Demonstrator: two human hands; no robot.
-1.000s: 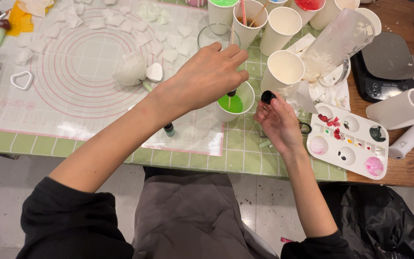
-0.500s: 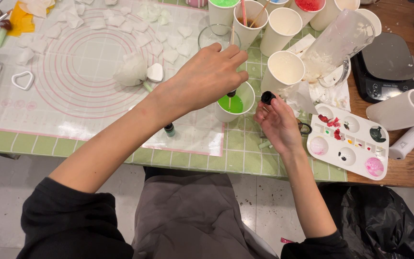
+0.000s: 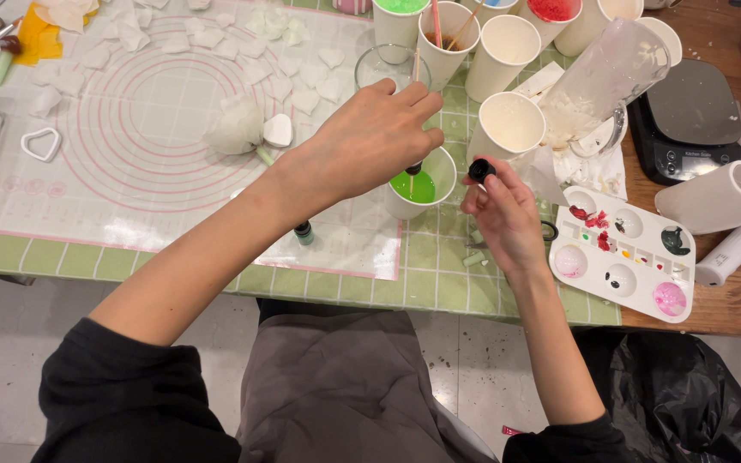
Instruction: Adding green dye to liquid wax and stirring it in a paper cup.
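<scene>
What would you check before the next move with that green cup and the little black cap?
1. Left hand over the cup of green liquid: ok.
2. Dropper bottle's tip above the green, not over the mat: ok.
3. Black cap pinched in right hand: ok.
4. Cup standing upright: ok.
5. How much is left in the bottle: cannot tell, the hand hides it.
6. Room around the cup: not ok, empty paper cup stands close beside.
</scene>
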